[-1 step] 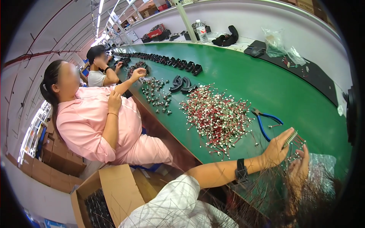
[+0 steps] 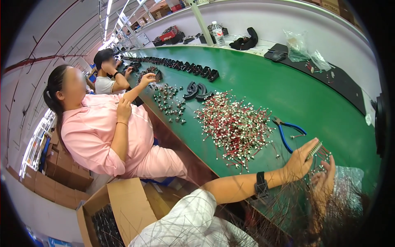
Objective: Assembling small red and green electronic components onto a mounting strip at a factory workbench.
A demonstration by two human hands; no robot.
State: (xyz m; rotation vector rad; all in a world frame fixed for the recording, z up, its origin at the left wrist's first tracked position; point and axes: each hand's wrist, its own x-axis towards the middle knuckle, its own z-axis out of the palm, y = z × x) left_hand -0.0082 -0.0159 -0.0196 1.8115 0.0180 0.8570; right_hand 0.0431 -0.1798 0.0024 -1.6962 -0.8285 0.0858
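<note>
the left hand (image 2: pixel 299 162) has its fingers closed on a row of small pale plugs (image 2: pixel 315 150), just above the green table (image 2: pixel 329 107); thin red wires (image 2: pixel 324 151) run from the row toward the right hand (image 2: pixel 325 179), whose fingers are bent beside the wire ends; strands of hair partly cover that hand, so whether it grips anything i cannot tell; a clear plastic bag (image 2: pixel 349 179) lies just beside it, to its right; pliers with blue handles (image 2: pixel 284 142) lie spread open near the left hand; farther left is a wide pile of white plugs and red wires (image 2: pixel 236 127), with curved black parts (image 2: pixel 193 90) beyond it; across the table's near edge a co-worker in pink (image 2: pixel 96 133) reaches one arm toward small scattered parts (image 2: pixel 169 101).
</note>
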